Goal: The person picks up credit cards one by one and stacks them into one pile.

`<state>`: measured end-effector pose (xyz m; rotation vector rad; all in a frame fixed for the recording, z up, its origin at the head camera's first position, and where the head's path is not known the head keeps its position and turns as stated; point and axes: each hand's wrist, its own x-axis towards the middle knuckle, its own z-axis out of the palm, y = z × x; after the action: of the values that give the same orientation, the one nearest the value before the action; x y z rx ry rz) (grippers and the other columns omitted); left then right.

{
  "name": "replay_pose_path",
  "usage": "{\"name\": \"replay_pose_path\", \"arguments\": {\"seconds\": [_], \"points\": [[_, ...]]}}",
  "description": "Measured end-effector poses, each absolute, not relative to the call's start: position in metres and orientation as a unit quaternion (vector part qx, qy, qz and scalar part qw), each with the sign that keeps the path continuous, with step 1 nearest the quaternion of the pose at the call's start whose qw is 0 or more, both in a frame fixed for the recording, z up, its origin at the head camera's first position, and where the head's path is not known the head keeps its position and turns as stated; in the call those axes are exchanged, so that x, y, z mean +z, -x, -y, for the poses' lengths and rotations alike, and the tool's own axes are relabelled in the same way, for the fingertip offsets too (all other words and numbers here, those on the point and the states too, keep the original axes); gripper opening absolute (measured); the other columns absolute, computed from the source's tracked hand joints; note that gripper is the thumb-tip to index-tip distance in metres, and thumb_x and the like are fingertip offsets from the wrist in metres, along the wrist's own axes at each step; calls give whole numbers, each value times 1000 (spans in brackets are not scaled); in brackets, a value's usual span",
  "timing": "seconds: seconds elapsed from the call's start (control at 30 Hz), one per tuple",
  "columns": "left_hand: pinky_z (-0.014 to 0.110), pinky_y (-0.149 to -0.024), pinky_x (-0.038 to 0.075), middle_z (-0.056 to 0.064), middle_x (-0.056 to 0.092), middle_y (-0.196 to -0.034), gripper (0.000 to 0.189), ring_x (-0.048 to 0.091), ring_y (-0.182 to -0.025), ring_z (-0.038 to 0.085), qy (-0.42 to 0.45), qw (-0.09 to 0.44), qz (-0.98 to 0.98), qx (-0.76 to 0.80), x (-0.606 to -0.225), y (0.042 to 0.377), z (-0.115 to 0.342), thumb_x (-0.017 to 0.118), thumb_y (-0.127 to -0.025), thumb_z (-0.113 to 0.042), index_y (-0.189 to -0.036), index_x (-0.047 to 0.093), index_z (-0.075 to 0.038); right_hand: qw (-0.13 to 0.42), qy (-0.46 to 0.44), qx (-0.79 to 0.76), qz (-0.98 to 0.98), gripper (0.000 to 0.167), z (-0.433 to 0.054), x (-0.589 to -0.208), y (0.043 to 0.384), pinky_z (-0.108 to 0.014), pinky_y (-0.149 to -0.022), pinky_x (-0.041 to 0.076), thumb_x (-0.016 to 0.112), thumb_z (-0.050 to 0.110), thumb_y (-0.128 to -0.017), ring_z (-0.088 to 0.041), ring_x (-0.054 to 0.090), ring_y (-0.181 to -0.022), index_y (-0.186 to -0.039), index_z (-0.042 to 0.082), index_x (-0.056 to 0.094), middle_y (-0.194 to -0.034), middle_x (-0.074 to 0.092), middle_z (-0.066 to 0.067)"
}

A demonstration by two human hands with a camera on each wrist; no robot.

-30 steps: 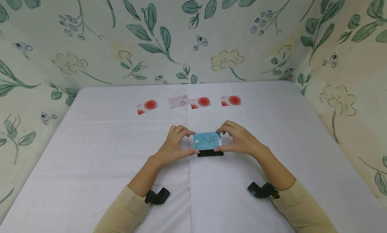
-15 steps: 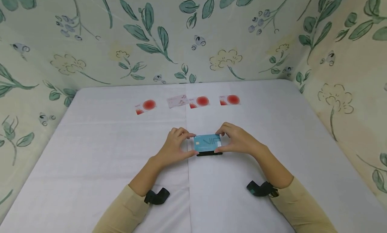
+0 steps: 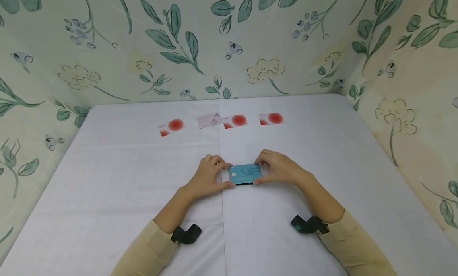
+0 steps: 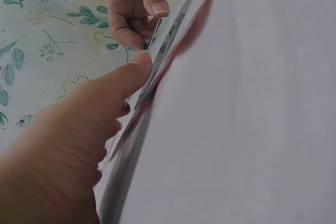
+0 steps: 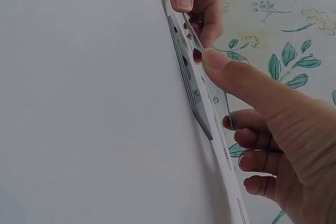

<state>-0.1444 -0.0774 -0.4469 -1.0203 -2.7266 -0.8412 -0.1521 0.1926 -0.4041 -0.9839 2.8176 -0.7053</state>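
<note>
A blue card [image 3: 245, 173] with "VIP" lettering and a gold chip lies level between my two hands in the head view. My left hand [image 3: 207, 174] pinches its left edge, thumb at the near corner and index finger at the far one. The right edge is held the same way by my right hand [image 3: 280, 168]. Under the card, a black flat thing [image 3: 245, 184] shows only as a thin strip along the near side. In the right wrist view the card [image 5: 228, 108] appears edge-on, just above the dark flat thing [image 5: 185, 74] on the white cloth.
Along the far side of the table [image 3: 107, 188] lie a red-and-white card [image 3: 171, 127] at left, a pale pink card [image 3: 209, 120] overlapping another red-and-white card [image 3: 235, 121], and a further red-and-white card [image 3: 271, 118] at right. Leaf-patterned walls [image 3: 121, 49] rise behind and beside the table.
Both hands have brought the blue card down and slightly toward me. It now covers nearly all of the black flat thing, whose near strip was wider before.
</note>
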Motion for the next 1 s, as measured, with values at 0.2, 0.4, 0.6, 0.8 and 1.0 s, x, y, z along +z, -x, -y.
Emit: {"name": "replay_pose_path", "arguments": {"seconds": [0.2, 0.4, 0.6, 0.8, 1.0], "points": [[37, -84, 30, -2, 47, -98, 52, 38, -93, 16, 328, 37, 906, -263, -448, 142, 77, 73, -76, -50, -117, 65, -18, 55, 317, -231, -918, 52, -195, -409, 152, -24, -70, 45, 82, 48, -66, -8, 49, -78, -97, 10, 66, -88, 57, 6], [36, -83, 29, -2, 46, -99, 54, 37, -93, 16, 326, 37, 908, -261, -448, 143, 77, 72, -76, -51, -118, 65, -19, 49, 317, -224, -920, 52, -194, -408, 153, -25, -70, 46, 83, 48, -65, -8, 49, -78, -97, 10, 67, -87, 57, 6], [36, -84, 29, -2, 45, -100, 54, 37, -95, 16, 328, 33, 907, -263, -448, 145, 76, 73, -76, -50, -118, 65, -19, 49, 313, -216, -924, 52, -194, -410, 153, -24, -69, 45, 83, 48, -64, -8, 49, -77, -95, 10, 67, -85, 56, 6], [35, -83, 29, -2, 46, -100, 51, 38, -95, 16, 325, 37, 903, -279, -449, 144, 76, 76, -74, -47, -114, 65, -17, 43, 314, -202, -927, 54, -194, -410, 153, -24, -69, 46, 83, 50, -63, -8, 49, -77, -96, 10, 67, -87, 57, 6], [37, -84, 28, -2, 46, -99, 50, 38, -94, 16, 325, 39, 901, -284, -450, 144, 76, 77, -74, -46, -113, 65, -18, 33, 325, -187, -927, 56, -194, -410, 152, -24, -68, 46, 84, 49, -62, -8, 50, -75, -99, 9, 69, -90, 60, 4]]}}
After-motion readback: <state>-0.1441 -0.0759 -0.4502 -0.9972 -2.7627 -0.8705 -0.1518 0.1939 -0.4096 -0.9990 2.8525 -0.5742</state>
